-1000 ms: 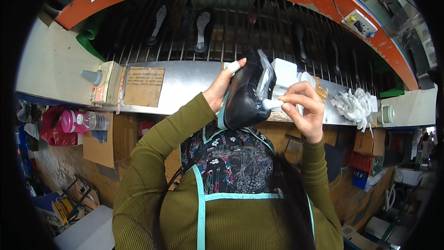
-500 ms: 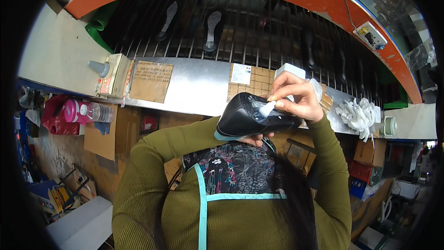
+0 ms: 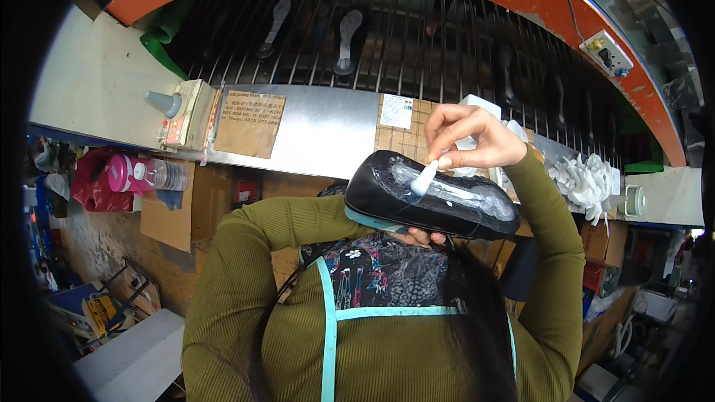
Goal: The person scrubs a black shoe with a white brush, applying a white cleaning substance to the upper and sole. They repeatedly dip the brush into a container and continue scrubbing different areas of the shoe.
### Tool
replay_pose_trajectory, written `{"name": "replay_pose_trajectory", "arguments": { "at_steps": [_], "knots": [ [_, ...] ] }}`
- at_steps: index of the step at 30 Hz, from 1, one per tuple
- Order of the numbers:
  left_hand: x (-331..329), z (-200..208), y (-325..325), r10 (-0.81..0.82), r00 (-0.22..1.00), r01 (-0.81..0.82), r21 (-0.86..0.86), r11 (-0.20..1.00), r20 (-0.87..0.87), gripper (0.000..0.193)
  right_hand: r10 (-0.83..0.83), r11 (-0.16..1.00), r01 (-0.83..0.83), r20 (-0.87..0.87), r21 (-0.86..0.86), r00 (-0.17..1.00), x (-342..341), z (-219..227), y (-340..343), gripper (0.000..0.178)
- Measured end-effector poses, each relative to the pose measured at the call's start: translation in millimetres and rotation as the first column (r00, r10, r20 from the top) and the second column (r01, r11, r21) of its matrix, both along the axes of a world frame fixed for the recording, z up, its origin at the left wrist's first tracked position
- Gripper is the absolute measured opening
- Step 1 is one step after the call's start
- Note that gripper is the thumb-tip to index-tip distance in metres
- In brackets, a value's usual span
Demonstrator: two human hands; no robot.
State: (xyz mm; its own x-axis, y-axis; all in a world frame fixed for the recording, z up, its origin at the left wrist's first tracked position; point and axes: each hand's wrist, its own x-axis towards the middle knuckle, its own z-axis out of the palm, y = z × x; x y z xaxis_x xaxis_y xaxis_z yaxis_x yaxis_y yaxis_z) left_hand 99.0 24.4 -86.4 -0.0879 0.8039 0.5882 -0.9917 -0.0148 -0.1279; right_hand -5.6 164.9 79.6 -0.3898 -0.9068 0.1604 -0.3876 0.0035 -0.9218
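Observation:
A black shoe [image 3: 391, 197] lies bottom up in front of my chest, with a light blue-grey part at its lower left. Its underside carries a whitish, wet-looking coat along the middle. My left hand [image 3: 418, 237] holds the shoe from beneath; only some fingertips show below its near side, and the rest is hidden. Over the far side of the shoe, my right hand [image 3: 477, 138] pinches a small brush [image 3: 425, 179] with a white tip. That tip touches the coated underside; the brush's handle is mostly hidden by the fingers.
Beyond a metal-topped ledge [image 3: 320, 138], several shoes, one a dark shoe with a pale sole [image 3: 347, 37], lie on a rack of metal rods [image 3: 406, 37]. A white container [image 3: 480, 106] stands behind my right hand. Crumpled white cloths [image 3: 585, 182] lie at right, a box-shaped device [image 3: 190, 115] at left.
The shoe has turned so more of its underside shows, its right end now in view. My right hand has lifted slightly, and the brush tip has shifted left and nearer to me.

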Motion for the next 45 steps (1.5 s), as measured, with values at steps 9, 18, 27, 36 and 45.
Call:
{"name": "replay_pose_trajectory", "arguments": {
  "at_steps": [9,18,27,36,45],
  "knots": [
    [-47.4,36.2,-34.2,-0.072,0.997,0.073,-0.171,0.982,0.011,0.072,-0.321,0.946,0.313,-0.373,-0.083,0.870,10.9,21.9,53.4,0.013],
    [-74.6,79.7,-85.7,0.553,0.491,-0.729,-0.665,-0.163,-0.673,0.054,-0.880,0.474,0.865,-0.074,-0.165,0.468,108.2,-61.0,5.9,0.013],
    [-80.3,75.4,-94.8,0.492,0.397,-0.738,-0.588,-0.330,-0.775,0.041,-0.858,0.511,0.833,-0.075,-0.211,0.508,99.2,-57.7,2.8,0.015],
    [-79.4,83.8,-98.4,0.481,0.529,-0.674,-0.690,-0.262,-0.699,0.036,-0.765,0.640,0.749,-0.049,-0.170,0.642,88.7,-56.2,3.3,0.014],
    [-71.5,89.5,-91.1,0.468,0.678,-0.576,-0.805,-0.142,-0.567,0.046,-0.710,0.698,0.698,-0.028,-0.157,0.704,84.5,-51.7,9.4,0.015]
  ]
}}
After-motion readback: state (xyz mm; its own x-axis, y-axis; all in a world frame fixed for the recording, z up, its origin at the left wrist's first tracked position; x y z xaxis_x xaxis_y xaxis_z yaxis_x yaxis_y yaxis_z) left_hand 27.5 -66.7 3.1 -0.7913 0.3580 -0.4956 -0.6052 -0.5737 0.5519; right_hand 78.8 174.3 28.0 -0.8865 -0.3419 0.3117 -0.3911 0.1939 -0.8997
